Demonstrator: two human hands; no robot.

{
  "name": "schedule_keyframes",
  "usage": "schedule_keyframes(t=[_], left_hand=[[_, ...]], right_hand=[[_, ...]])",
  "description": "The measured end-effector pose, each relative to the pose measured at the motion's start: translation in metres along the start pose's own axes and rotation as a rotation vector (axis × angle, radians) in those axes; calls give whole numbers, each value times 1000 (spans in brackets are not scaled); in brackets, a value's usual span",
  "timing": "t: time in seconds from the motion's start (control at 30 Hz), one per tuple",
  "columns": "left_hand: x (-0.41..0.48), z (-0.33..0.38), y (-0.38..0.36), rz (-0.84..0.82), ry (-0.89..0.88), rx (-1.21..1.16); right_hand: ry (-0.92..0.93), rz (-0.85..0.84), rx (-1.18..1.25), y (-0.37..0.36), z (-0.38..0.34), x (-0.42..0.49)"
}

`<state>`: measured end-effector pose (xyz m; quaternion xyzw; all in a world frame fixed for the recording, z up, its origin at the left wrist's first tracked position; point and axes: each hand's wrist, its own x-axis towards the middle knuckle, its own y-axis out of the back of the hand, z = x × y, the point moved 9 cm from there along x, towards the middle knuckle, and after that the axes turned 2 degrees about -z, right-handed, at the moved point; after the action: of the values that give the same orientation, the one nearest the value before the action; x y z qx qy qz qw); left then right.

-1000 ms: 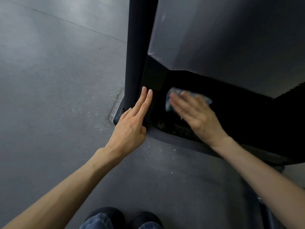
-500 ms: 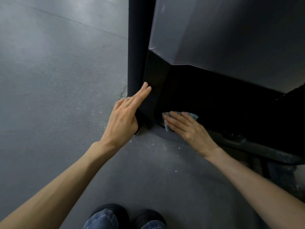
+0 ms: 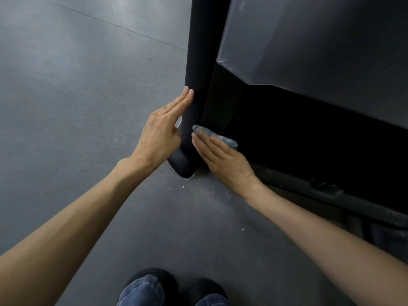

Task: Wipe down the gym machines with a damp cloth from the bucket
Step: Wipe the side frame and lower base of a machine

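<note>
Head view shows one blue cloth (image 3: 217, 136), bunched low against the gym machine (image 3: 287, 120), right where its one dark upright post (image 3: 199, 62) meets the black inner panel (image 3: 218, 102). My right hand (image 3: 223, 161) lies flat on the cloth, fingers straight and close together, pressing it to the surface. Only the cloth's far edge shows past my fingertips.

My left hand (image 3: 162, 135) is on the other side of the same post, also flat. Its fingers are straight and rest against the post's left face, pointing up along it. My two hands are near each other with the post between them, and neither one curls round anything.

Below my hands the post bends into a rounded foot (image 3: 182, 165) that sits on the floor. Above, one large grey cover (image 3: 320, 51) slopes over the black hollow. To the right, one dusty black rail (image 3: 331, 193) runs along the bottom of the machine.

Around it all lies the grey floor (image 3: 66, 107), with one thin seam crossing it and white specks (image 3: 212, 191) scattered near the foot. At the bottom edge I see my two dark shoes (image 3: 154, 281), each with a blue denim cuff (image 3: 141, 292) over it.
</note>
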<state>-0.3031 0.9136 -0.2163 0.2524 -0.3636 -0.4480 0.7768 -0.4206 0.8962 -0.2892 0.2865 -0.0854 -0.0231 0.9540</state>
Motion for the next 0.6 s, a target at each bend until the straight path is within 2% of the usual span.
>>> schedule_keyframes(t=[0.17, 0.3, 0.4, 0.6], left_hand=[[-4, -2, -2, -37, 85, -29], [-12, 6, -5, -55, 113, -68], [-20, 15, -9, -96, 103, -100], [-35, 24, -26, -165, 114, -153]], right_hand=[[173, -113, 61, -10, -35, 14], [115, -14, 243, -1, -27, -1], [-18, -33, 483, -8, -7, -46], [-412, -95, 806, -29, 35, -116]])
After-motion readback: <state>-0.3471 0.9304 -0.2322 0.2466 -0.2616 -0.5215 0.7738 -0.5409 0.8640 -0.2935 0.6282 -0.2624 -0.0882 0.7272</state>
